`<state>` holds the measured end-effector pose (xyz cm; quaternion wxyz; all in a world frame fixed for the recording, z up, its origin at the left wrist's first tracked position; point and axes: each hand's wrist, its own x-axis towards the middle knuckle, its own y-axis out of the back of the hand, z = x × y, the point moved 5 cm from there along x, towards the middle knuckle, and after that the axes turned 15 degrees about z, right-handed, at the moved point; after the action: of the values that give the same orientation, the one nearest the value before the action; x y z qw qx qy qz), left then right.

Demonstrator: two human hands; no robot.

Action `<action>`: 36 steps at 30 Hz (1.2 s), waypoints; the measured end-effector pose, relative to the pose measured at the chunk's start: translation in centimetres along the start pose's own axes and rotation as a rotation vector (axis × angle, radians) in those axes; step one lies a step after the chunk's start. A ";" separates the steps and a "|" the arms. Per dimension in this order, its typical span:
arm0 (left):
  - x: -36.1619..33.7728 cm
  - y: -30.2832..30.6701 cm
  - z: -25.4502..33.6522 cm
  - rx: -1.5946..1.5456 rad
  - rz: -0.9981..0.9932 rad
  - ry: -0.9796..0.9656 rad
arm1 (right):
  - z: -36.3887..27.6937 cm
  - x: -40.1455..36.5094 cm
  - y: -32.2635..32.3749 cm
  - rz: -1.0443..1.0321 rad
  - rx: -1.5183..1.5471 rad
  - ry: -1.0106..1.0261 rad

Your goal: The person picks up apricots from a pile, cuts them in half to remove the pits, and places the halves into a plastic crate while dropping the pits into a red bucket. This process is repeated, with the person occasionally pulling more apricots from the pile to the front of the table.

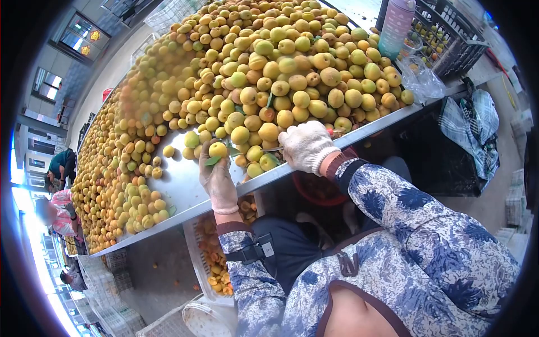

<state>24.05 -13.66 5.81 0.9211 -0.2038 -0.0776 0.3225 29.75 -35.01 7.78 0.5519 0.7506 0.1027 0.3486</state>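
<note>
My left hand (pixel 219 184), in a pale glove, has its fingers round a yellow-green apricot (pixel 218 149) with a green leaf (pixel 212 160) at its underside. Just to the right, my right hand (pixel 306 147), in a white knitted glove, is closed in a fist at the metal table's edge. A thin blade of a small knife (pixel 273 149) sticks out of it to the left; the handle is hidden in the fist. Around both hands lies a large heap of apricots (pixel 297 78) on the metal table (pixel 182 182).
Below the edge stand a crate of halved apricots (pixel 196 250), a red basin (pixel 314 194) and a white bucket (pixel 209 318). At the right are a tumbler (pixel 396 28), a plastic bag (pixel 421 78), a black crate (pixel 449 39) and a checked cloth (pixel 474 126). Other people (pixel 59 210) work at far left.
</note>
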 end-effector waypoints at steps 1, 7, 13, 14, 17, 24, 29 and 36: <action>0.0 -0.2 0.0 0.071 0.004 -0.045 | 0.0 0.0 0.0 0.003 0.002 0.001; 1.2 0.9 -1.7 0.388 0.038 -0.157 | -0.1 0.1 0.0 -0.021 -0.011 -0.005; 2.6 1.4 -2.1 0.681 0.014 -0.101 | 0.0 0.1 0.0 -0.010 -0.001 -0.006; 2.7 1.8 -1.9 0.558 0.089 0.020 | 0.1 0.1 0.0 -0.005 0.006 -0.006; 3.1 2.6 -1.4 0.229 0.200 0.158 | 0.1 0.1 0.1 0.000 0.023 -0.013; 3.9 3.5 -1.2 -0.201 0.135 0.171 | 0.1 0.0 0.0 -0.010 0.011 -0.018; 5.5 0.4 0.8 0.197 0.028 -0.155 | 0.2 0.1 0.1 -0.014 0.021 -0.021; 6.8 -5.4 4.8 -0.357 -0.141 0.080 | 0.2 0.2 0.2 -0.005 0.017 -0.022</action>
<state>31.03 -11.66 12.55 0.8931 -0.3704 -0.1111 0.2301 29.92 -35.14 8.01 0.5476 0.7587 0.1014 0.3380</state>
